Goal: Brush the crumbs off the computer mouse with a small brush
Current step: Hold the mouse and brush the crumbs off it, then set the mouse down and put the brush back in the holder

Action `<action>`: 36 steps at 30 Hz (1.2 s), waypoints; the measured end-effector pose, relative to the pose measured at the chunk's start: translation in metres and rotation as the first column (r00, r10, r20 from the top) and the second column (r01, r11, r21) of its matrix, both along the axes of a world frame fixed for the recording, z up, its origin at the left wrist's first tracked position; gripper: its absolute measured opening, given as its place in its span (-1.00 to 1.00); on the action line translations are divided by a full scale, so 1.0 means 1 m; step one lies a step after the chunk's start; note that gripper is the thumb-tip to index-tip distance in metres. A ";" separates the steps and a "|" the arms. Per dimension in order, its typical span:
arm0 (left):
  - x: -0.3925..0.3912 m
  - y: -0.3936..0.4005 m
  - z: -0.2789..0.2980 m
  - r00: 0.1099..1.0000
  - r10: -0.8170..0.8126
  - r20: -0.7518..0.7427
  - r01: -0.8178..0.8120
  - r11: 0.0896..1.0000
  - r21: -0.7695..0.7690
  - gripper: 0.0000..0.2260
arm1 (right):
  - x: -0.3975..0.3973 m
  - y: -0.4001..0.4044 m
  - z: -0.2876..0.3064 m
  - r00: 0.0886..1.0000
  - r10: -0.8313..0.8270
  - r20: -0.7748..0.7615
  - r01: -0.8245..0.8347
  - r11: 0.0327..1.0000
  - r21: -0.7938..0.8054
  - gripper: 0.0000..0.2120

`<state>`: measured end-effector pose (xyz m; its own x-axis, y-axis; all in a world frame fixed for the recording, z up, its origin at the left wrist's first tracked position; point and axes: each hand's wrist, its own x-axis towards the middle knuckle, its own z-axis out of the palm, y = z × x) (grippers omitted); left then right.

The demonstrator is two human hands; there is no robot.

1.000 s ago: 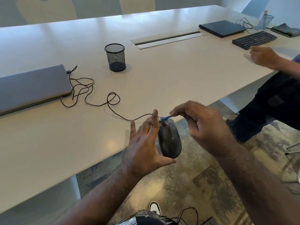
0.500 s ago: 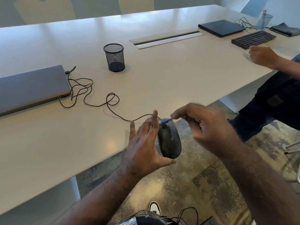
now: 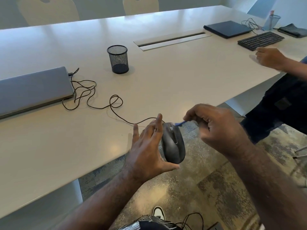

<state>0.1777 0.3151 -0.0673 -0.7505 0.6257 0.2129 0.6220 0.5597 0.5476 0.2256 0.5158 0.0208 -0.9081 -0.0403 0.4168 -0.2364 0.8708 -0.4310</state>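
A black wired computer mouse is held in the air just off the table's near edge. My left hand grips it from the left, thumb under its rear end and fingers along its side. My right hand pinches a small blue brush whose tip touches the mouse's front end near the scroll wheel. The brush handle is mostly hidden by my fingers. The mouse's dark cable trails in loops across the table to a closed grey laptop.
A black mesh pen cup stands on the white table. Far right lie a black keyboard, a dark closed laptop and another mesh cup. Another person's hand rests on the table at right, legs below.
My right hand has shifted slightly right and back with the brush, making small strokes at the mouse's front. My left hand and the mouse have stayed nearly still.
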 end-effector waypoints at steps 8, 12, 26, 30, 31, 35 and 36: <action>-0.005 -0.003 0.001 0.999 0.033 0.007 -0.033 0.998 0.062 0.32 | 0.004 0.002 0.001 0.999 -0.028 0.034 0.031 0.997 -0.071 -0.68; -0.017 -0.013 0.002 0.995 0.097 0.021 -0.098 0.991 0.096 0.31 | 0.008 0.011 0.003 0.981 -0.003 0.194 0.113 0.820 -0.561 -0.73; -0.068 -0.062 -0.010 0.934 0.352 0.054 -0.355 0.933 0.063 0.32 | -0.007 0.027 -0.001 0.999 -0.033 -0.022 -0.003 0.500 -0.866 -0.74; -0.075 -0.072 -0.019 0.921 0.378 0.096 -0.382 0.923 0.031 0.33 | -0.014 0.030 -0.002 1.000 -0.025 -0.013 0.000 0.477 -0.879 -0.82; -0.077 -0.073 -0.021 0.919 0.379 0.109 -0.384 0.923 0.030 0.33 | -0.016 0.031 -0.002 1.000 -0.015 -0.013 -0.005 0.470 -0.883 -0.84; -0.084 -0.075 -0.023 0.908 0.390 0.152 -0.397 0.918 0.014 0.35 | -0.024 0.034 -0.001 1.000 0.019 -0.020 -0.027 0.462 -0.886 -0.85; -0.086 -0.076 -0.023 0.905 0.391 0.165 -0.398 0.917 0.010 0.36 | -0.026 0.035 -0.001 0.999 0.023 -0.022 -0.030 0.464 -0.885 -0.85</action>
